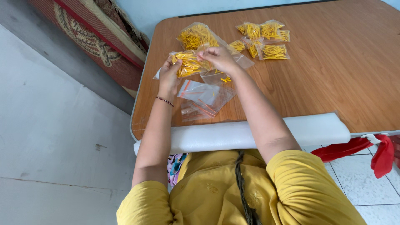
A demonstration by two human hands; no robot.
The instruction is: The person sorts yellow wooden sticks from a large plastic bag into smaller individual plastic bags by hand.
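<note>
Small clear zip bag of yellow sticks (pixel 188 63) held above the tabletop (pixel 333 83), pinched between both hands at once. Left hand (pixel 168 77) clamped on the bag's left end, thumb on top, fingers curled beneath. Right hand (pixel 217 57) closed on the bag's upper right edge, fingertips pressed together at what looks like the seal strip. Long axis of the bag running roughly left to right, from one hand to the other, sticks inside lying mostly along that same line. Both hands in contact, neither nearer than the other; bag directly between them, slightly ahead of the left wrist. Just below the hands, a loose pile of empty zip bags (pixel 204 98) with red seal lines, flat on the wood, and a few stray yellow sticks (pixel 225 78) beside it. Beyond the hands, a larger filled bag (pixel 196 36); further right, a cluster of small filled bags (pixel 264 39). White foam roll (pixel 308 129) along the near edge.
</note>
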